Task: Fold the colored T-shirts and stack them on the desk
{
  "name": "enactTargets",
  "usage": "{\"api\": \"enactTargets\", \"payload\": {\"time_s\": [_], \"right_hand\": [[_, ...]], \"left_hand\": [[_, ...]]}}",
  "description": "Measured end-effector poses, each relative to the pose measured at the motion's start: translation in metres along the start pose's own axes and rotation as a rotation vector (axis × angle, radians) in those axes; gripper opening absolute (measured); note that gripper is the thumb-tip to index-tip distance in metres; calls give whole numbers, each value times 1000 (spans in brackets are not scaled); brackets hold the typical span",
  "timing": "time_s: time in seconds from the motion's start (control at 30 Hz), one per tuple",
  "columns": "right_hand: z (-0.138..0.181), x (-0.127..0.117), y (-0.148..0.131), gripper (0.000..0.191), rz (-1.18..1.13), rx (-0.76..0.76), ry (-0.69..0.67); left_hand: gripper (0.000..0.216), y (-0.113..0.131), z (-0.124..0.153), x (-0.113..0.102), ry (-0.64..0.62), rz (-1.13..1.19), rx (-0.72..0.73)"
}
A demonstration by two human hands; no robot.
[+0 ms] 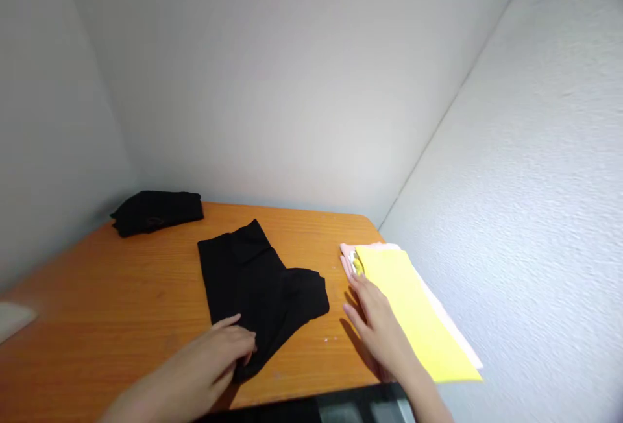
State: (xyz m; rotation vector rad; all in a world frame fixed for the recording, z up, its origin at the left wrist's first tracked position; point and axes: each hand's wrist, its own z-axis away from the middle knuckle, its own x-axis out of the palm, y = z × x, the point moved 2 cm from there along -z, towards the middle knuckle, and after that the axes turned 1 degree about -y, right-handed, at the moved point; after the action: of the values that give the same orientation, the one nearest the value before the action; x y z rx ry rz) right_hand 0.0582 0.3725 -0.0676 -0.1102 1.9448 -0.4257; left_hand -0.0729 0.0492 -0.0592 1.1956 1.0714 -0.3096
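Black shorts (257, 287) lie spread on the wooden table, their legs at an angle. My left hand (226, 348) is on their near left edge, its fingers bent down and closed on the dark fabric; the fingertips are partly hidden. To the right, my right hand (374, 319) is open, fingers stretched forward, at the left side of a stack of folded clothes. Its fingertips touch or hover just by the stack's edge; I cannot tell which. On top of the stack lies a yellow folded garment (413, 309), with pink fabric (346, 257) and white fabric showing beneath.
A folded black garment (158, 211) lies at the table's back left corner. A white object (14, 319) is cut off at the left edge. Grey-white walls (272, 85) enclose the wooden table (136, 306) at the back and both sides. Something dark (292, 410) lies below the table's front edge.
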Motion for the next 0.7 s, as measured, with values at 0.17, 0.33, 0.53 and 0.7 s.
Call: {"api": "enactTargets", "payload": {"time_s": [0.17, 0.33, 0.53, 0.7], "right_hand": [[2, 43, -42, 58, -237, -4, -93], [-6, 71, -79, 43, -254, -8, -91], [18, 68, -135, 25, -407, -49, -147], [35, 58, -158, 5, -686, -123, -282]], "left_hand": [[33, -7, 20, -6, -55, -42, -95], [34, 8, 23, 5, 72, -40, -162], [45, 24, 20, 31, 140, 209, -321], [41, 17, 25, 46, 241, 124, -429]]}}
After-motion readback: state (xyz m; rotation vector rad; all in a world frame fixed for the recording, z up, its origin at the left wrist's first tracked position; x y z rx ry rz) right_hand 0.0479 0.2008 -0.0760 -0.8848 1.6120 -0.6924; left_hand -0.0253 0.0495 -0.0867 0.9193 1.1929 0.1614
